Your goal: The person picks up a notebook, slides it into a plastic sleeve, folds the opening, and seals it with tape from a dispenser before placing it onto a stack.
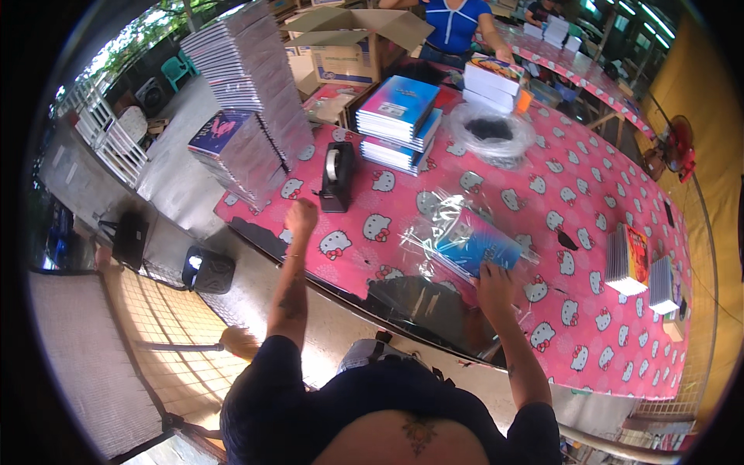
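Note:
My left hand (301,218) is raised at the table's near left edge, beside the black tape dispenser (336,182). Its fingers are curled closed, and whatever they may pinch is too small to make out. A blue and purple notebook (479,246) lies tilted on the table with crinkled clear plastic film (434,225) around it. My right hand (496,288) grips the notebook's near right corner, fingertips on the cover. Beyond the dispenser, blue spiral notebooks (397,105) are stacked in two offset piles.
Tall stacks of wrapped notebooks (252,77) rise at the left. A clear plastic bundle (490,136) sits at the back, near a co-worker in blue (457,27) touching a book stack (492,81). More books (628,260) stand at the right. An open carton (345,58) is behind.

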The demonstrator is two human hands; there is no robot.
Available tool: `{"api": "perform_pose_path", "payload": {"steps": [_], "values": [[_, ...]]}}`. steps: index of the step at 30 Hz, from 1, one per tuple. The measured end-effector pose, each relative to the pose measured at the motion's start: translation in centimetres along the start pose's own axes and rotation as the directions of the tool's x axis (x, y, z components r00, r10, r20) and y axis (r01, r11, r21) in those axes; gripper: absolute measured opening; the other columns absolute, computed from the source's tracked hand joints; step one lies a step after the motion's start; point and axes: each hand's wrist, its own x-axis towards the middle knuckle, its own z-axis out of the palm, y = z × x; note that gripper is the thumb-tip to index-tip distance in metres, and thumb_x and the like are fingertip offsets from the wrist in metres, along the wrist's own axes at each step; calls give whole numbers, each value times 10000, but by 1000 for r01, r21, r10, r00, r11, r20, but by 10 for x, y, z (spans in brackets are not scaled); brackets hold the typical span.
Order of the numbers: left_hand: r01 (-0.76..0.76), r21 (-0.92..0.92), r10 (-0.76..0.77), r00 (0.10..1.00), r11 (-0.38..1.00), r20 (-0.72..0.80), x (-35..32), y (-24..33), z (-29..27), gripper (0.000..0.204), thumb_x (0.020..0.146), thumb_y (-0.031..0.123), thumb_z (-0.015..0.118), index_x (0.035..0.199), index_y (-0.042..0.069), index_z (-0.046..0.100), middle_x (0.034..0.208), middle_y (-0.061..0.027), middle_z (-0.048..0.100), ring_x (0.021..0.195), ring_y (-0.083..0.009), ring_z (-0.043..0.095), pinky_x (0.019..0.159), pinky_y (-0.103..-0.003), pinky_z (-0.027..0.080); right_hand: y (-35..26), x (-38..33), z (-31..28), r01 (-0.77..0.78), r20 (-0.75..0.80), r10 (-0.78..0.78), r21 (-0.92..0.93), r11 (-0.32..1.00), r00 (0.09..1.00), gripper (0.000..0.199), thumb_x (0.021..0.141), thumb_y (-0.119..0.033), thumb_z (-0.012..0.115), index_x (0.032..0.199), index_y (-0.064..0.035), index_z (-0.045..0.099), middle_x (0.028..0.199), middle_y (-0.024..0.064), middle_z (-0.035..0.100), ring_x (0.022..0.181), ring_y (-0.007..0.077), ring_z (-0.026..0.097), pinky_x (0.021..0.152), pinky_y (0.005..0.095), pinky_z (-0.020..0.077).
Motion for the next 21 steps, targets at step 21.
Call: {"api": "perform_pose_path", "payload": {"steps": [21], "values": [[-803,-127,668,385,582,637,-192,271,62,584,894,622,538,945,61,692,813,-143,694,838,-342,685,790,-498,483,3,10,-22,-100,-101,117,158,982,988,534,864,-500,637,1176,-67,643,1027,84,628,998,291,614,865,467,450]]}}
